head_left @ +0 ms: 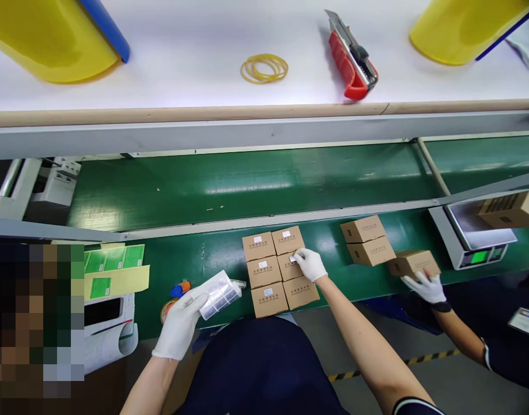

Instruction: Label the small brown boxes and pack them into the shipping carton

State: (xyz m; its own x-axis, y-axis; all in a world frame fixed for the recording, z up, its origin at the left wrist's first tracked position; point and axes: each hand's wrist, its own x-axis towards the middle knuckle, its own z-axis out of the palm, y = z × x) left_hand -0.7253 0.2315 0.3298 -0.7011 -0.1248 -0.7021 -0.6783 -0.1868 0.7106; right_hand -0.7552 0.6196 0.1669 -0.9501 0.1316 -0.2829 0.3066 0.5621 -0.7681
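My left hand (182, 320), in a white glove, grips a sheet of silvery-white labels (221, 295) in front of my body. Several small brown cardboard boxes (265, 271) stand together in two columns on the green work surface. White labels sit on top of most of them; the near right box (301, 293) shows none. My right hand (311, 265), also gloved, reaches over the middle right box, its fingertips closed on a small white label (293, 258) at the box top. Whether the whole label touches the cardboard cannot be seen.
At right, a co-worker's gloved hand (424, 286) holds a box (414, 263) near two stacked boxes (368, 241) and a scale (476, 230). A tape roll (166, 310) lies left. The shelf above bears a red utility knife (351, 57) and rubber bands (264, 68).
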